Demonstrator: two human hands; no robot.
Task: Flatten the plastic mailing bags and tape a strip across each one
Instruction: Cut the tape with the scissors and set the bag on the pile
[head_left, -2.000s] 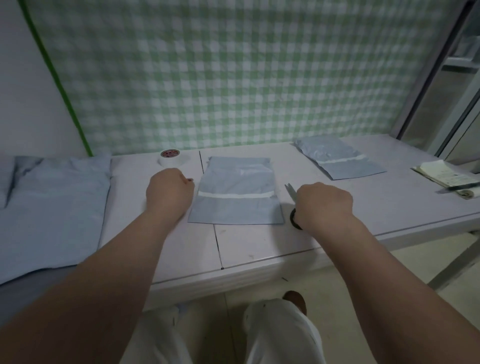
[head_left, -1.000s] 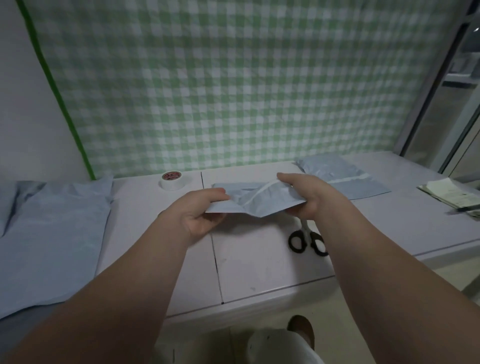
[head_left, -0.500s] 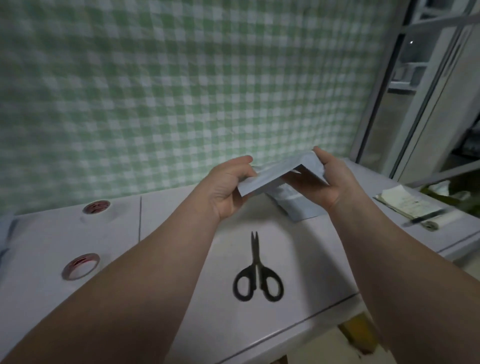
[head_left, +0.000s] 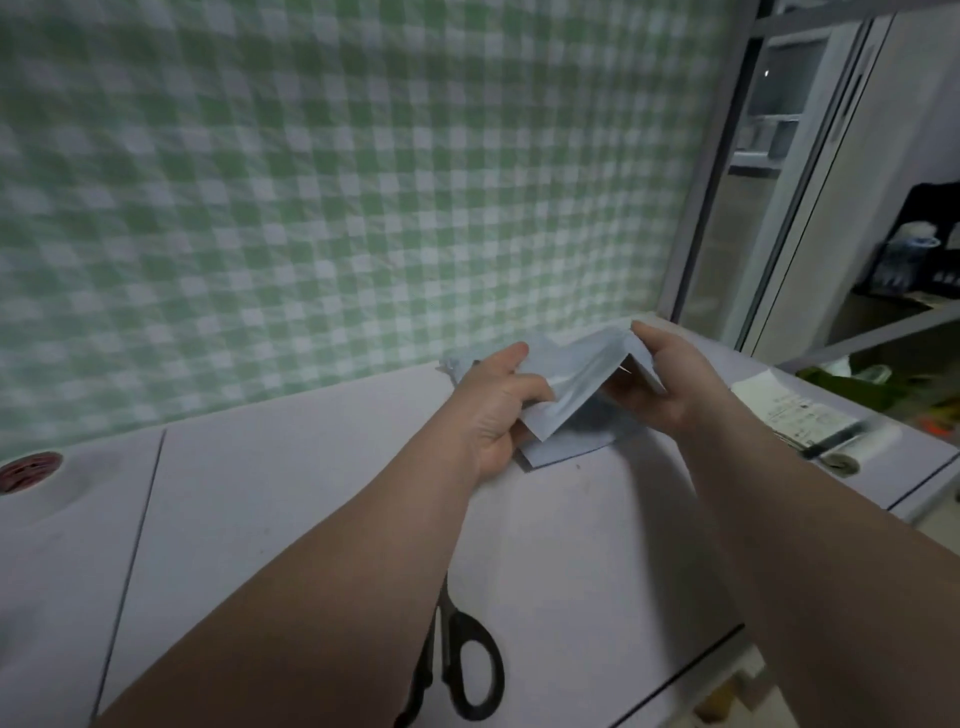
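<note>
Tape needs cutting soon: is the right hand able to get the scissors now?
Probably not yet: the right hand grips the mailing bag, and the scissors lie partly beneath the left forearm.

Pale table (head_left: 311, 519), panel seams visible. On it: tape roll (head_left: 28, 470), far left edge; black-handled scissors (head_left: 470, 670), near edge, partly hidden; flat mailing bag (head_left: 571, 449), toward the back; printed paper sheet (head_left: 789, 410) with pen (head_left: 841, 441), right end.

A home packing spot: gingham wall covering (head_left: 337, 208), white table (head_left: 260, 509), scissors (head_left: 457, 660).
</note>
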